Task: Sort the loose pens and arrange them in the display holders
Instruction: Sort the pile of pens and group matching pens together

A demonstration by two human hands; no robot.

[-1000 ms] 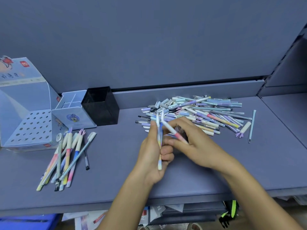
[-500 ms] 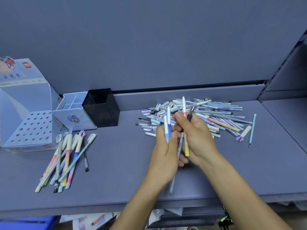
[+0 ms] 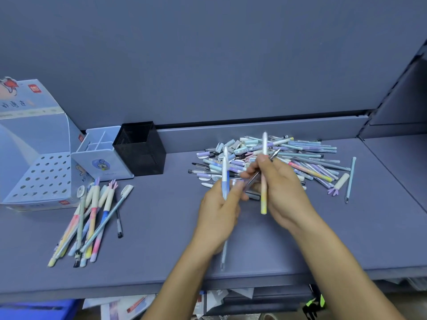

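Early stage, judged. Left hand (image 3: 219, 204) grips a blue-white pen (image 3: 224, 174); right hand (image 3: 284, 188) grips a pink-yellow pen (image 3: 263, 188). Unsorted pile (image 3: 312, 155) sits back right on the shelf (image 3: 161, 239), a sorted batch (image 3: 92, 215) front left. Display holders (image 3: 101, 158) back left: no pens visible inside.

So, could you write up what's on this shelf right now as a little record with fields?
Left hand: grips blue-and-white pens, upright
Right hand: pinches a pink-to-yellow gradient pen, upright
Behind hands: big heap of loose pastel pens and caps
Left side: smaller fanned group of pens lying flat
Holders: pale blue perforated display box, pale blue divided plastic pot, black mesh cup; no pens seen standing in them
Surface: grey-blue shelf
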